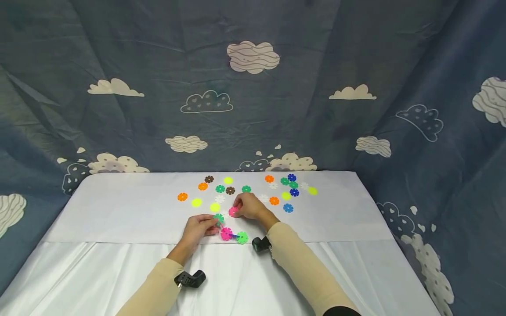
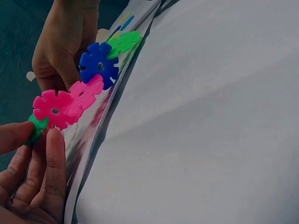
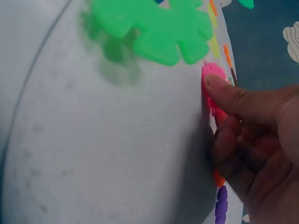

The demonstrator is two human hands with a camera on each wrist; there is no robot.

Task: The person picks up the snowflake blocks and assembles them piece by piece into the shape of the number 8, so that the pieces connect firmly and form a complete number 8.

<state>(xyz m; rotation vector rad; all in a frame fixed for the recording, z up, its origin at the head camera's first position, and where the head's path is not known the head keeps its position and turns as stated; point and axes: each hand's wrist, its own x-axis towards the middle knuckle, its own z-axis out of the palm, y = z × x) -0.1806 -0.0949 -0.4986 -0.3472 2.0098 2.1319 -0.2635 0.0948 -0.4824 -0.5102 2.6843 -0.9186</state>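
My left hand (image 1: 196,229) pinches a green notched flower disc (image 2: 37,129) between thumb and fingers. That disc joins a chain of linked discs: two pink flower discs (image 2: 52,110), a blue flower disc (image 2: 99,66) and a light green flower disc (image 1: 242,237) at the far end. The chain hangs over the front part of the white sheet. Ahead and to the right, my right hand (image 1: 250,206) pinches a separate pink flower disc (image 1: 233,212) by thumb and fingers. In the right wrist view, the light green disc looms close, and the fingers partly cover the pink disc (image 3: 212,72).
Loose flower discs lie scattered on the white sheet (image 1: 118,210): an orange disc (image 1: 182,197), a yellow disc (image 1: 196,202) and several others at left, a blue disc (image 1: 288,208) and more at right. A dark cloud-patterned curtain (image 1: 300,118) stands behind the table.
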